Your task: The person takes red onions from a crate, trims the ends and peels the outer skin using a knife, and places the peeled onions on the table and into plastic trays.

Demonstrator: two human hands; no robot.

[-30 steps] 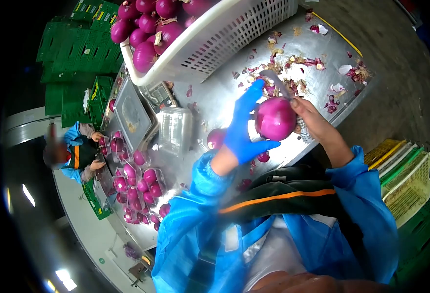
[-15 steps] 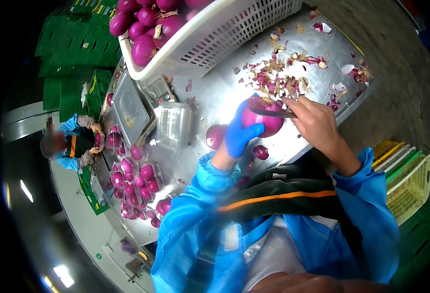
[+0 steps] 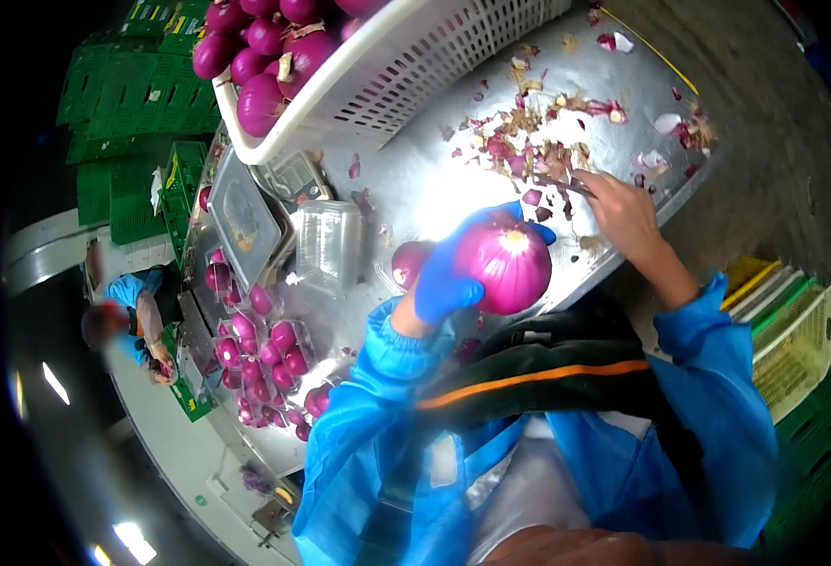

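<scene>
Head view shows the person's left hand [image 3: 446,285], in a blue glove, grasping a large purple onion [image 3: 508,268] above the near part of the metal table [image 3: 414,185], with its fingers curled round the side and back of the bulb. The onion's pale cut end faces up toward the camera. The right hand [image 3: 626,219], ungloved, has its fingers closed round the handle of a knife [image 3: 566,186], whose dark blade points toward picture left, over a scatter of trimmings [image 3: 529,141] made up of skins, roots and purple scraps. The blade is apart from the onion; whether it touches the table cannot be told. Another onion [image 3: 406,264] lies just beside the gloved wrist, partly hidden by it. Farther out, a white perforated basket [image 3: 378,90] is heaped with purple onions [image 3: 260,104]. Near it are a grey tray [image 3: 244,215] and a clear plastic box [image 3: 329,247]. Below these, toward picture left, a group of smaller onions [image 3: 269,354] sits in clear packs. Beyond the table edge a co-worker [image 3: 134,316] in blue leans near a green crate [image 3: 189,401], and more green crates [image 3: 132,99] are stacked behind. At picture right, a pale yellow crate [image 3: 797,354] stands near the person's right sleeve.
</scene>
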